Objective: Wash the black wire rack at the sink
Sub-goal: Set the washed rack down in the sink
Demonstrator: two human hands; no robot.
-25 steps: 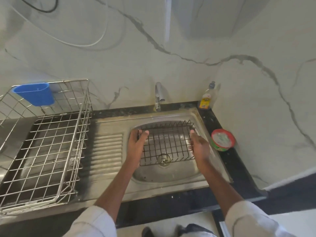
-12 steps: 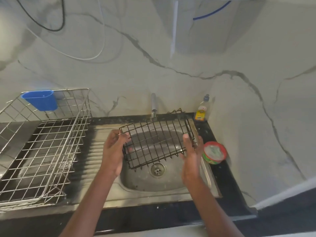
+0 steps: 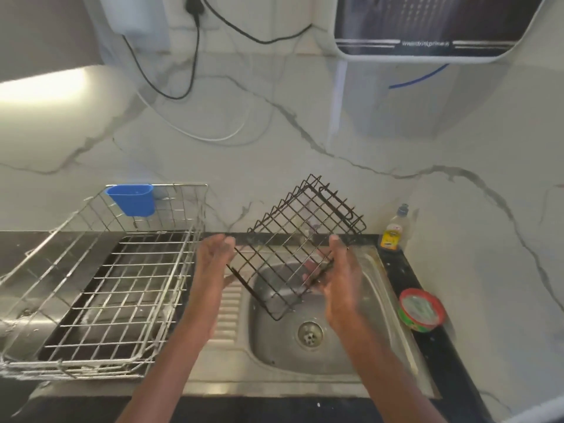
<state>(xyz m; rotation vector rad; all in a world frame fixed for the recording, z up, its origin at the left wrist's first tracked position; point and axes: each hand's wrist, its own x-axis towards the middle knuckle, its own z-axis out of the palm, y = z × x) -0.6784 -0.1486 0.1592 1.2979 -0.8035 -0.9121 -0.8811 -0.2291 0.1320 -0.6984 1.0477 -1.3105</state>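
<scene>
Head view | I hold the black wire rack (image 3: 300,244) tilted above the sink (image 3: 308,358) | right hand (image 3: 337,277) grips its near edge, left hand (image 3: 213,254) flat-fingered against its left side | step: turning it for inspection | next: needs running water, soap bottle (image 3: 393,230).

The tap was hidden behind the black wire rack (image 3: 300,245), which stood tilted between the two hands. Beyond the left hand (image 3: 213,257), the steel dish basket (image 3: 100,285) ran off the picture's left edge. High above the right hand (image 3: 337,279), a wall appliance (image 3: 427,29) was cut by the top edge, its lettering too blurred to read. The label on the soap bottle (image 3: 393,230), just past the right hand, was too small to make out.
</scene>
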